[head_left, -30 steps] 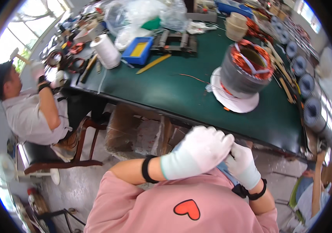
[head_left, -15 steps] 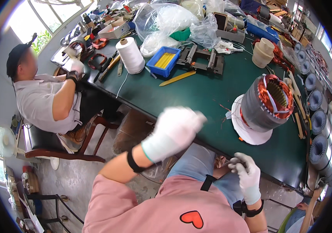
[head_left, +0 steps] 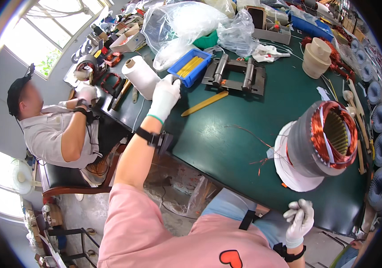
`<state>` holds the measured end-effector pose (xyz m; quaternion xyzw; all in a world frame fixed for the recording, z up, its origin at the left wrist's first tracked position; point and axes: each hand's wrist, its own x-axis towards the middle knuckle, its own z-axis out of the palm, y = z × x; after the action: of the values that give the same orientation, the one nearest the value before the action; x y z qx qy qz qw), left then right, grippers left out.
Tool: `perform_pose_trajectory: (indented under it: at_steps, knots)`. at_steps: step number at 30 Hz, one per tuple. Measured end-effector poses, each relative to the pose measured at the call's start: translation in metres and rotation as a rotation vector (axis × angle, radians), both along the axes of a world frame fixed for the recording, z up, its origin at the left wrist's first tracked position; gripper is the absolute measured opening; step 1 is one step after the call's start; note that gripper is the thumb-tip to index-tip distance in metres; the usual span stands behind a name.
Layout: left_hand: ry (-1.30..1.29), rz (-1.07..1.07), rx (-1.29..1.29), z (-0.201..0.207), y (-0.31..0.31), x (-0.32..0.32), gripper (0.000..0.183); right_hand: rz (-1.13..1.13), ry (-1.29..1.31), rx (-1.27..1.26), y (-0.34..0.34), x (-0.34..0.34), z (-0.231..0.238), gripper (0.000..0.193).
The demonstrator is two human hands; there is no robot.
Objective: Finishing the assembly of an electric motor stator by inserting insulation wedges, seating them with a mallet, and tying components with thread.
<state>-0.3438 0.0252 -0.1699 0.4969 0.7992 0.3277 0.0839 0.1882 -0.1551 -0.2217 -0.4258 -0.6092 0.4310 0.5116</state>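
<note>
My left hand (head_left: 166, 96), in a white glove, reaches across the table to the near corner of a blue tray (head_left: 190, 68) of yellow strips. Its fingers are closed and pointed down; what they hold, if anything, is hidden. Just left of it stands a white thread spool (head_left: 141, 77). My right hand (head_left: 300, 221), gloved too, hovers off the table's front edge with fingers curled in and nothing visible in them. Nearest to it is a motor stator (head_left: 320, 138) with copper windings, tilted on a white round base (head_left: 291, 172). Loose copper wires (head_left: 260, 165) stick out to its left.
A yellow flat strip (head_left: 204, 103) lies before a metal fixture (head_left: 235, 76). Plastic bags (head_left: 182, 27) and boxes crowd the back. A beige stepped cylinder (head_left: 317, 58) and wooden-handled tools (head_left: 356, 109) are at right. A co-worker (head_left: 61, 129) sits at left.
My left hand has moved forward and left, from above the table's front edge to the blue tray's corner. My right hand stays low near the edge, and the view has shifted.
</note>
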Motion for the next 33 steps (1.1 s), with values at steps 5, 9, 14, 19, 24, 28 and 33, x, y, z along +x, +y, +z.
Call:
perform_pose_trajectory:
  at_steps: [5,9,14,19,24,28,33]
  knots:
    - [0.981,0.21,0.581,0.074,-0.012,-0.033,0.015,0.042,-0.087,0.106,0.001,0.002,0.006,0.026]
    - [0.97,0.315,0.236,0.082,-0.017,-0.074,0.019,0.041,-0.138,0.107,0.0,0.001,0.004,0.025]
    - [0.684,0.099,0.019,0.097,-0.023,-0.095,0.016,0.047,-0.184,0.179,0.002,-0.004,0.007,0.025]
    - [0.96,0.02,0.305,0.076,-0.058,-0.062,0.01,0.172,-0.388,0.228,0.014,-0.011,0.023,0.025]
    - [0.461,-0.08,0.544,0.112,-0.142,0.043,0.009,0.531,0.02,-0.417,0.004,-0.039,0.058,0.032]
    - [-0.241,-0.155,0.557,0.143,-0.212,0.111,0.012,1.189,0.414,-1.034,0.011,-0.084,0.06,0.087]
    - [-0.347,-0.641,0.537,0.172,-0.262,0.15,0.009,1.245,1.055,-1.276,0.01,-0.158,0.082,0.066]
